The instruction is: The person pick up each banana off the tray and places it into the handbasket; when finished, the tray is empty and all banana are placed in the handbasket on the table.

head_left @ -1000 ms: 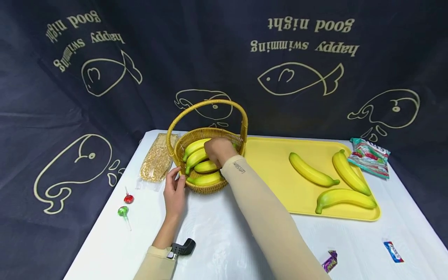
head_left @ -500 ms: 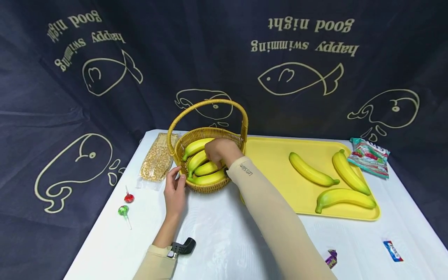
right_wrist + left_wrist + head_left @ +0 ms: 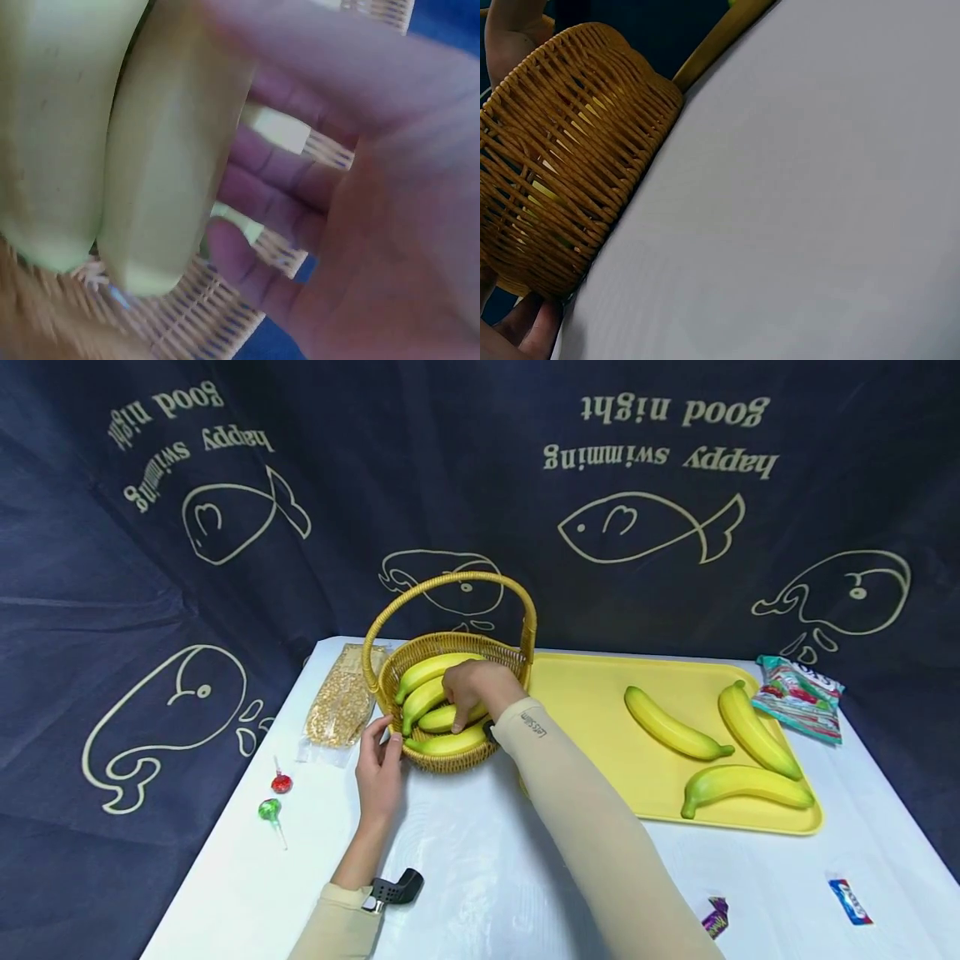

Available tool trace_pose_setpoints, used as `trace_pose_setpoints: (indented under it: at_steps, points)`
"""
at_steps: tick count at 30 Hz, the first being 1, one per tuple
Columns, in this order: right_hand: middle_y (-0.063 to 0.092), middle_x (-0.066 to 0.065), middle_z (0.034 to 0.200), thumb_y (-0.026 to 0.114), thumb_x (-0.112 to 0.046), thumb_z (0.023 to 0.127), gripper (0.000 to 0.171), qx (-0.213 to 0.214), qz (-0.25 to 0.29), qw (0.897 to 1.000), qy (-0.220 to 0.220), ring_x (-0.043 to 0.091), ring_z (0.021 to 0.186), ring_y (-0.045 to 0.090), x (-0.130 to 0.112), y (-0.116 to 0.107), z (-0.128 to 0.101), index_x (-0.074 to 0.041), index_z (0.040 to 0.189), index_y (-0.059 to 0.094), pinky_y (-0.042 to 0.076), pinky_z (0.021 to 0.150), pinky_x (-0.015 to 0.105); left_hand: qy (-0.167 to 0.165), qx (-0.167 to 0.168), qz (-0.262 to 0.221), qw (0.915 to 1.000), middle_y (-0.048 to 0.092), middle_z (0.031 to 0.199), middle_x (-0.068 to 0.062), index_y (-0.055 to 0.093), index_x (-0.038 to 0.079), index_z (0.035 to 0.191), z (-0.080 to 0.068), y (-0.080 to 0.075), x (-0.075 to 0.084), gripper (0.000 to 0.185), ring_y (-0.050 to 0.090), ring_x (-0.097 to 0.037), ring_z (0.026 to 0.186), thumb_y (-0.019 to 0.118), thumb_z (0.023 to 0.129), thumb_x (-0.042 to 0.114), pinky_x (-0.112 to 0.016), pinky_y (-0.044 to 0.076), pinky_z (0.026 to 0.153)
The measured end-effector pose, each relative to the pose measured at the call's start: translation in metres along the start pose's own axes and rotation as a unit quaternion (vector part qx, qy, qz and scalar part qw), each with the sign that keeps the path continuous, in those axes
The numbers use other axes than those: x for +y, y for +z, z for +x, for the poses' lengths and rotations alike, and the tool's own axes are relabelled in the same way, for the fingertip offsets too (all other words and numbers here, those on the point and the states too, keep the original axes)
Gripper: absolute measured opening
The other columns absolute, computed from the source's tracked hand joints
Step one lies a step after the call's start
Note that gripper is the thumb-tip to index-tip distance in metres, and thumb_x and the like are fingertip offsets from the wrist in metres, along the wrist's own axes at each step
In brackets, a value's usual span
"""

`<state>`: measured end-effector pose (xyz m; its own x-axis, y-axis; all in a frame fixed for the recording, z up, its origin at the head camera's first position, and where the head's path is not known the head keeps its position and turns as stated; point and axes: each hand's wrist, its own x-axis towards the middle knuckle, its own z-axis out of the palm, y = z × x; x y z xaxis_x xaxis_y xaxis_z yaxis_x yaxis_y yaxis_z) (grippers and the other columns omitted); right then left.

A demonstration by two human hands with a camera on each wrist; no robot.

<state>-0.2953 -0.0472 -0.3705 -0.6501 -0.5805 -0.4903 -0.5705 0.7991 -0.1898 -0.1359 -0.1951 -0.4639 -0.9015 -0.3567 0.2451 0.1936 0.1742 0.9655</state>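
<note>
While the fingers and thumb of the right hand curve round a smooth yellow banana inside the round golden wicker basket, the left hand rests loosely bent fingers against its outside. Settling that banana seems the step in hand; next probably calls for loosening and lifting clear, with three more bananas on the flat yellow tray.

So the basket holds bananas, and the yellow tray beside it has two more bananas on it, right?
Not quite: the yellow tray has three bananas, not two, as the head view shows. The basket does hold bananas.
</note>
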Motion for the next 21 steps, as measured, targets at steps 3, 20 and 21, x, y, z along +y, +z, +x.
trace_pose_setpoints:
  at_steps: [3, 20, 21]
  points:
    - [0.055, -0.003, 0.085, 0.075, -0.048, 0.08, 0.035, -0.005, 0.015, 1.0, -0.011, 0.014, 0.075, 0.05, 0.003, 0.0, 0.002, -0.016, 0.088, 0.062, 0.042, 0.065, 0.028, 0.001, 0.004, 0.006, 1.0, 0.047, 0.141, -0.014, 0.049, 0.002, 0.133, 0.0, 0.0, 0.001, 0.035, 0.056, -0.036, 0.113, 0.049, 0.101, 0.014, -0.029, 0.05, 0.082]
    - [0.054, -0.004, 0.07, 0.072, -0.017, 0.085, 0.006, 0.046, 0.083, 0.993, -0.075, 0.011, 0.062, 0.044, 0.018, -0.005, 0.002, -0.012, 0.08, 0.071, 0.038, 0.057, 0.024, 0.001, 0.021, 0.01, 0.9997, 0.05, 0.138, 0.002, 0.054, 0.02, 0.131, 0.008, 0.0, -0.036, 0.033, 0.059, -0.021, 0.109, 0.053, 0.1, 0.031, -0.028, 0.049, 0.083]
    - [0.052, -0.004, 0.068, 0.071, -0.016, 0.085, 0.008, 0.057, 0.082, 0.991, -0.086, 0.011, 0.06, 0.042, 0.021, -0.005, 0.001, -0.011, 0.079, 0.071, 0.036, 0.056, 0.024, 0.001, 0.022, 0.013, 0.9997, 0.05, 0.138, 0.002, 0.054, 0.021, 0.131, 0.008, 0.0, -0.036, 0.033, 0.059, -0.02, 0.109, 0.053, 0.1, 0.031, -0.026, 0.049, 0.082]
